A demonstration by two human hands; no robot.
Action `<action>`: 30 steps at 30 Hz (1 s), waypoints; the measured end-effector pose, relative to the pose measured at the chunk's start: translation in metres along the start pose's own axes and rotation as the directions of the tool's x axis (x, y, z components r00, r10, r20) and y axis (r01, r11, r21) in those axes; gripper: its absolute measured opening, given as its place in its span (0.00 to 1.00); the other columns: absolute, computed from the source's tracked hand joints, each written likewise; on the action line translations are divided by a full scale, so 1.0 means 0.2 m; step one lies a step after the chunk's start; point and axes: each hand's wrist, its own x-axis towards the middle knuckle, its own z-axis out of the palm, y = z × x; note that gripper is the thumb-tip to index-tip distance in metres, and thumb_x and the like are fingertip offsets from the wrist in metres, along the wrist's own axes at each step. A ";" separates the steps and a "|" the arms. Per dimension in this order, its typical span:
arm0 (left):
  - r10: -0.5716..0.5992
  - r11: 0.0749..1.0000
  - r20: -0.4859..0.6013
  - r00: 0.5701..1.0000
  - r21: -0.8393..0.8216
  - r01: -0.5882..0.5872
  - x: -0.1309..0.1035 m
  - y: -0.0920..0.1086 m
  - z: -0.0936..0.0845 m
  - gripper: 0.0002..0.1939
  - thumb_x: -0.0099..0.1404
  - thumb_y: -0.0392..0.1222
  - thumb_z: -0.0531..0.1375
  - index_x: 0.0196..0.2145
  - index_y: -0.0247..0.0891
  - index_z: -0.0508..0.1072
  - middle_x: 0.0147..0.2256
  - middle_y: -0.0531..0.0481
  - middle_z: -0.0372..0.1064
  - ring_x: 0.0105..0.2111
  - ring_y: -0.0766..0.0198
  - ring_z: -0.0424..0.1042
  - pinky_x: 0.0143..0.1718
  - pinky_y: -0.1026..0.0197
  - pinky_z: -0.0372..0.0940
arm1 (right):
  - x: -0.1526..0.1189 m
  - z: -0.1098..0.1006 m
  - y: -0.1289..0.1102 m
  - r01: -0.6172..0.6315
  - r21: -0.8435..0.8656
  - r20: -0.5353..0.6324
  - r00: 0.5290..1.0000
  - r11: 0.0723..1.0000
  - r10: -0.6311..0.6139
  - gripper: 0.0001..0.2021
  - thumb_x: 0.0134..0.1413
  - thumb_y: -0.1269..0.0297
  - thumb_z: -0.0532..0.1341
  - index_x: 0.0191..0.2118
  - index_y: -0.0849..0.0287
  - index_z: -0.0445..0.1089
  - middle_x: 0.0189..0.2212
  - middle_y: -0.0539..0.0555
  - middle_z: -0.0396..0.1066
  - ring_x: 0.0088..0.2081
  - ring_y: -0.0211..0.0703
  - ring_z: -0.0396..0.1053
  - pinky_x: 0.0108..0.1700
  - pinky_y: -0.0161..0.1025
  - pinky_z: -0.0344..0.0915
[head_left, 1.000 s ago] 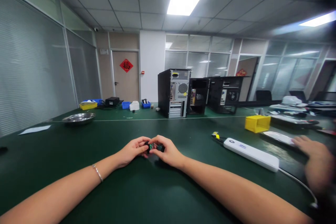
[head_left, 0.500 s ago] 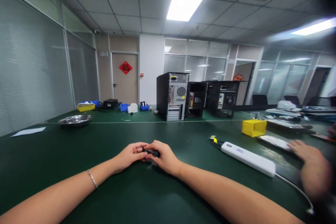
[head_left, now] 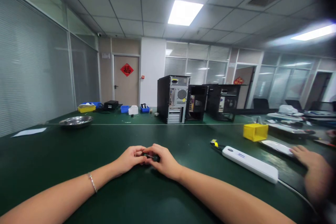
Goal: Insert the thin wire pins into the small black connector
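Near the middle of the green table, my left hand and my right hand meet at the fingertips, both closed. Between them sits a small dark tool-like piece with a thin shiny part. The fingers cover most of it, so its exact kind cannot be made out. Its thicker dark end lies in my right hand; the fingers of my left hand pinch about its other end. A bracelet circles my left wrist.
On the right lie a white power strip, a yellow bin and another person's hand on a pale flat item. Computer cases stand at the back. A metal dish and paper are left.
The whole view has shifted slightly downward. My hands stay together around the small dark piece, with only slight finger movement.
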 end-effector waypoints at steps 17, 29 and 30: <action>0.182 0.935 -0.105 0.978 0.325 -0.139 0.03 -0.07 -0.04 0.13 0.63 0.46 0.54 0.36 0.34 0.71 0.28 0.50 0.69 0.29 0.63 0.66 0.36 0.61 0.61 | 0.01 0.01 0.04 -0.241 -0.205 -0.059 0.971 0.949 0.234 0.18 0.64 0.56 0.49 0.29 0.58 0.69 0.26 0.48 0.69 0.29 0.36 0.64 0.32 0.30 0.55; 0.198 0.843 -0.092 0.976 0.524 -0.121 0.02 -0.06 -0.03 0.20 0.66 0.46 0.50 0.52 0.34 0.67 0.43 0.43 0.72 0.44 0.56 0.69 0.49 0.56 0.61 | 0.00 0.00 0.01 -0.194 -0.416 -0.014 0.978 0.888 0.208 0.15 0.64 0.59 0.51 0.33 0.54 0.74 0.28 0.50 0.72 0.31 0.37 0.66 0.33 0.31 0.54; 0.213 0.829 -0.093 0.973 0.544 -0.130 0.01 -0.06 -0.02 0.20 0.65 0.46 0.51 0.52 0.35 0.67 0.47 0.42 0.70 0.47 0.55 0.68 0.53 0.55 0.59 | 0.00 0.00 0.00 -0.201 -0.420 -0.017 0.977 0.885 0.214 0.16 0.64 0.59 0.51 0.33 0.54 0.73 0.28 0.50 0.71 0.31 0.37 0.66 0.32 0.31 0.54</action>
